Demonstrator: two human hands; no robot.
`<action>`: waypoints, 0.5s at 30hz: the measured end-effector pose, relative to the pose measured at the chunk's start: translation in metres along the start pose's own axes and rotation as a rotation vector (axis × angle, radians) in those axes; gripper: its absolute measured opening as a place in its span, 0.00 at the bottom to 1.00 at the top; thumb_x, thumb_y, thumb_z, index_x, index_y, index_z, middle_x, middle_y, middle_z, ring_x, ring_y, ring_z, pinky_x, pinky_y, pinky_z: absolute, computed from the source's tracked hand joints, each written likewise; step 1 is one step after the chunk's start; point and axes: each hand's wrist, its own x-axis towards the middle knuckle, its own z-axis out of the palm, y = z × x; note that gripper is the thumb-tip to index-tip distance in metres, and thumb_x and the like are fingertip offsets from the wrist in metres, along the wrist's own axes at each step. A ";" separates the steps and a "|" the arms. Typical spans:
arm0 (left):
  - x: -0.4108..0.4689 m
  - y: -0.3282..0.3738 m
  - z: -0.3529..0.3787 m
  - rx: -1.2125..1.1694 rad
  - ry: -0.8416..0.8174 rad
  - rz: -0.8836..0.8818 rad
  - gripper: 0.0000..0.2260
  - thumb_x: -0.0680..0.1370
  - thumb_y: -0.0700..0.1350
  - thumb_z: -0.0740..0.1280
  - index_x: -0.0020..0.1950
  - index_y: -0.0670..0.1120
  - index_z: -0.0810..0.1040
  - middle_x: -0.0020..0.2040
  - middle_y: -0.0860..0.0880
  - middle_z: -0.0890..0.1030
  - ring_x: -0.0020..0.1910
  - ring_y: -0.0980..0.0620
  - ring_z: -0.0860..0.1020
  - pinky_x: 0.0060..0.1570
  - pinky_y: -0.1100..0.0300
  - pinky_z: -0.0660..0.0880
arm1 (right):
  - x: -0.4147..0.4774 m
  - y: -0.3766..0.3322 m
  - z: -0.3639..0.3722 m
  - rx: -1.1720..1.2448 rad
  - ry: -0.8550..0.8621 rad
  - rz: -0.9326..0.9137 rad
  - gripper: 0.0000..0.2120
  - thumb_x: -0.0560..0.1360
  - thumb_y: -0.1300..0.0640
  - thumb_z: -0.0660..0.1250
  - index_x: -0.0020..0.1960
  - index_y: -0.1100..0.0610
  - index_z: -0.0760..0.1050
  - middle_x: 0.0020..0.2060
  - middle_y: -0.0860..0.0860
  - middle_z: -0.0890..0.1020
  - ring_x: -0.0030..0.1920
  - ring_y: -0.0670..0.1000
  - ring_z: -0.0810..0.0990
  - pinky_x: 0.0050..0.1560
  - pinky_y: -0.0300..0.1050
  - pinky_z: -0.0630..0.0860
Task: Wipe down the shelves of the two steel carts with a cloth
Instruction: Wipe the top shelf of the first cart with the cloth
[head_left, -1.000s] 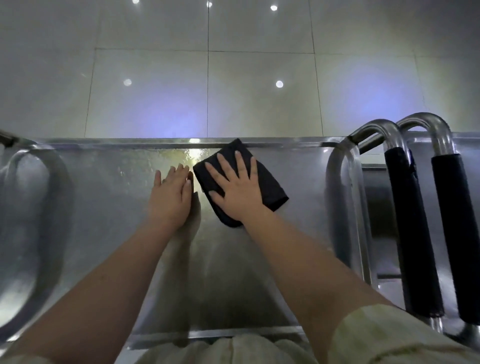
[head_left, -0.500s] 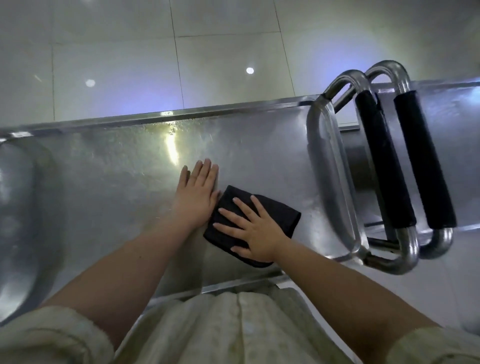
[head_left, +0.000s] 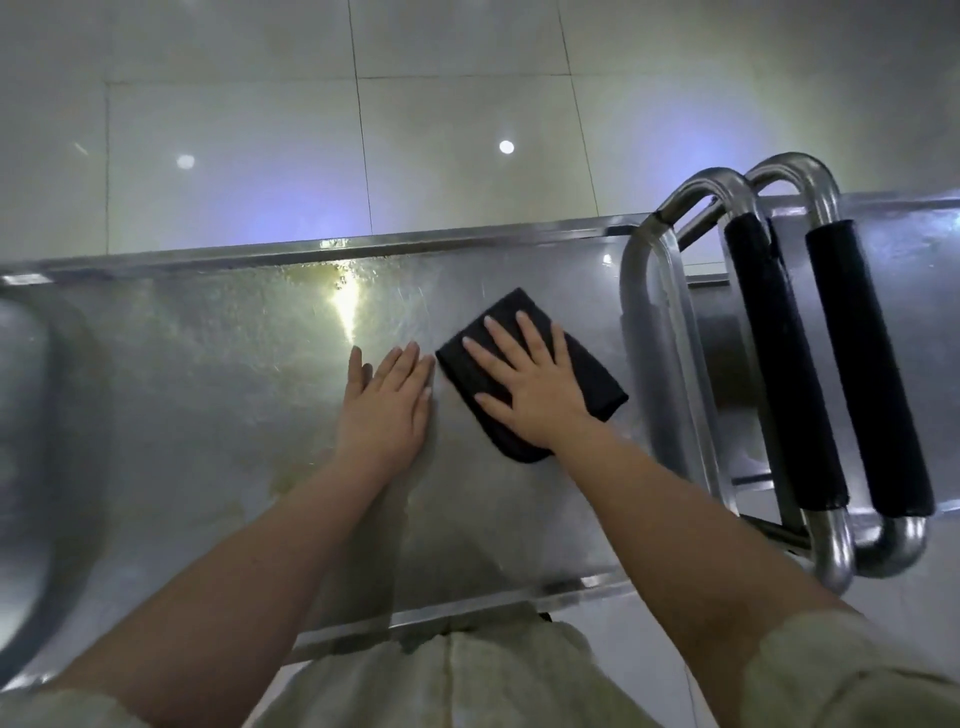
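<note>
A folded black cloth (head_left: 592, 379) lies flat on the top shelf of the near steel cart (head_left: 208, 395), right of the shelf's middle. My right hand (head_left: 530, 384) presses down on the cloth with fingers spread and straight. My left hand (head_left: 387, 405) rests flat on the bare steel just left of the cloth, fingers together and straight. A second steel cart (head_left: 914, 291) stands to the right; only part of its top shelf shows behind the handles.
Two tubular handles with black foam grips (head_left: 779, 364) (head_left: 867, 374) stand between the carts at the right. A raised rim (head_left: 415, 244) runs along the shelf's far edge. Glossy tiled floor (head_left: 311, 156) lies beyond. A curved steel handle (head_left: 31, 415) sits at the left.
My right hand slid the cloth from the shelf's near edge back toward the far rim and to the right. My left hand stayed flat beside it. The camera tilted up.
</note>
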 end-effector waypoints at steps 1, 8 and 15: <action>0.000 0.001 -0.001 -0.013 0.006 -0.009 0.26 0.81 0.53 0.40 0.76 0.50 0.62 0.77 0.50 0.62 0.76 0.50 0.59 0.73 0.45 0.35 | 0.025 0.008 -0.006 0.005 0.002 0.071 0.31 0.78 0.34 0.44 0.78 0.38 0.39 0.79 0.47 0.45 0.78 0.58 0.40 0.70 0.61 0.28; 0.012 0.013 -0.011 -0.071 0.108 -0.051 0.18 0.81 0.49 0.49 0.62 0.48 0.75 0.63 0.48 0.75 0.64 0.47 0.71 0.67 0.40 0.59 | 0.074 0.012 -0.015 0.092 0.026 0.325 0.32 0.79 0.35 0.43 0.78 0.42 0.36 0.79 0.50 0.42 0.77 0.60 0.38 0.72 0.68 0.35; 0.037 0.041 -0.013 -0.139 0.212 0.005 0.13 0.77 0.45 0.59 0.59 0.47 0.76 0.60 0.48 0.77 0.63 0.45 0.72 0.62 0.46 0.65 | -0.129 -0.017 0.041 0.122 0.043 0.378 0.33 0.78 0.37 0.50 0.80 0.45 0.47 0.79 0.52 0.49 0.77 0.63 0.50 0.71 0.71 0.48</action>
